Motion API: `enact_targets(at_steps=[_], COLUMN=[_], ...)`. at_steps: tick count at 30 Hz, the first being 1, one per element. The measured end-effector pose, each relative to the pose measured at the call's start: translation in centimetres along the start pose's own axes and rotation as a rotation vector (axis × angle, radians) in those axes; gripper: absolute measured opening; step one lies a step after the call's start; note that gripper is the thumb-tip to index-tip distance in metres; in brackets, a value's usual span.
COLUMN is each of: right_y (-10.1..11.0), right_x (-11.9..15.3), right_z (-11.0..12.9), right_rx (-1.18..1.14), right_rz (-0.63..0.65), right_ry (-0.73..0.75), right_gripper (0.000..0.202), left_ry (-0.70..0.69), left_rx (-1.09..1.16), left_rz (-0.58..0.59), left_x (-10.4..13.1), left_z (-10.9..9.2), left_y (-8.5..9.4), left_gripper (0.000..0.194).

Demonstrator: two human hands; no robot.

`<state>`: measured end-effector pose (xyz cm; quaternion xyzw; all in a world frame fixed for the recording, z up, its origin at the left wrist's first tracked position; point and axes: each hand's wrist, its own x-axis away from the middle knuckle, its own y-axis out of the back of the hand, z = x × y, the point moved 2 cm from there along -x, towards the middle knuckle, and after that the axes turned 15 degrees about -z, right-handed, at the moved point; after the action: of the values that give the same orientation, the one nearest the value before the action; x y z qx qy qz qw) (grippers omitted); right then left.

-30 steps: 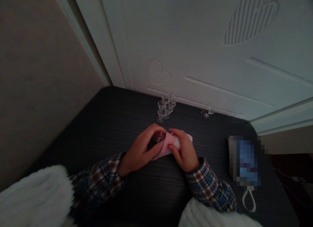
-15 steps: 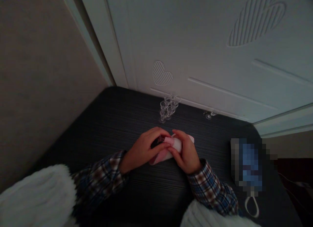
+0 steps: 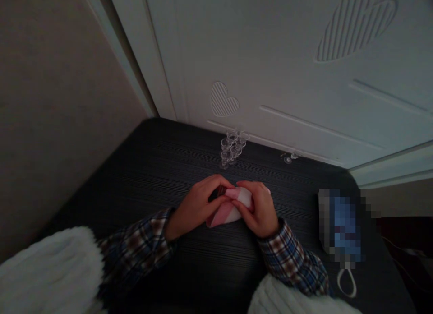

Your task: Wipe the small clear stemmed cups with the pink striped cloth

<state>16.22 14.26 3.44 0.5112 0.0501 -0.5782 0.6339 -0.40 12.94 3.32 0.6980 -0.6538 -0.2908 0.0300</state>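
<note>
Near the middle of the dark table, a pink and white cloth [image 3: 225, 213] is bunched between my two hands. My left hand [image 3: 199, 205] pinches its pink part with thumb and fingertips. Inside the curl of that hand a small, dark reddish, see-through piece shows; its kind is hard to make out. My right hand [image 3: 260, 210] wraps round the white part from the other side, fingers closed. Whatever lies within the folds is hidden. Beyond the hands stands a tight group of small clear stemmed glasses [image 3: 232, 148].
By the white panel [image 3: 287, 70] with raised hearts, a few small clear glass pieces [image 3: 289, 158] lie at the table's back edge. On the right sits a blurred-out blue and grey item [image 3: 345, 228] with a white loop [image 3: 347, 282]. A wall [image 3: 61, 102] borders the table's left side.
My right hand has turned slightly on the cloth, and more of its white part shows between the hands. The view has shifted a little; the glasses stay put.
</note>
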Motion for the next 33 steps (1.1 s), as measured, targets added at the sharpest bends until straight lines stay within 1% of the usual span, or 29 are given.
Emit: enact_targets(at_steps=[4, 9, 11, 13, 17, 21, 24, 27, 30, 33], right_y=[-0.08, -0.32, -0.42, -0.52, -0.63, -0.55, -0.5, -0.52, -0.56, -0.65], right_x=[0.17, 0.54, 0.56, 0.45, 0.06, -0.15, -0.16, -0.21, -0.3, -0.32], right_z=[-0.09, -0.54, -0.64, -0.67, -0.66, -0.75, -0.87, -0.85, -0.73, -0.65], right_rx=[0.005, 0.003, -0.008, -0.012, -0.016, -0.003, 0.041, 0.096, 0.136, 0.144], right_rz=[-0.016, -0.067, -0.061, -0.026, 0.078, 0.14, 0.163, 0.167, 0.157, 0.175], right_ry=[-0.011, -0.05, -0.067, -0.082, -0.112, -0.104, -0.093, -0.069, -0.046, -0.027], right_gripper=[0.036, 0.04, 0.044, 0.045, 0.034, 0.023, 0.016, 0.013, 0.013, 0.014], left_ry=[-0.031, -0.114, -0.111, -0.098, -0.092, -0.096, -0.104, -0.142, -0.158, -0.164], left_rx=[-0.022, -0.039, -0.044, -0.063, -0.117, -0.144, -0.144, -0.168, -0.206, -0.209], left_rz=[0.029, 0.114, 0.121, 0.125, 0.152, 0.156, 0.139, 0.137, 0.15, 0.183], left_x=[-0.02, -0.22, -0.26, -0.23, -0.04, 0.14, 0.24, 0.36, 0.49, 0.55], left_z=[-0.19, -0.11, -0.04, -0.02, 0.05, 0.27, 0.29, 0.18, 0.17, 0.17], left_y=[-0.12, -0.28, -0.28, -0.28, -0.46, -0.72, -0.8, -0.83, -0.88, -0.93], left_gripper=[0.017, 0.017, 0.018, 0.018, 0.02, 0.018, 0.016, 0.018, 0.018, 0.016])
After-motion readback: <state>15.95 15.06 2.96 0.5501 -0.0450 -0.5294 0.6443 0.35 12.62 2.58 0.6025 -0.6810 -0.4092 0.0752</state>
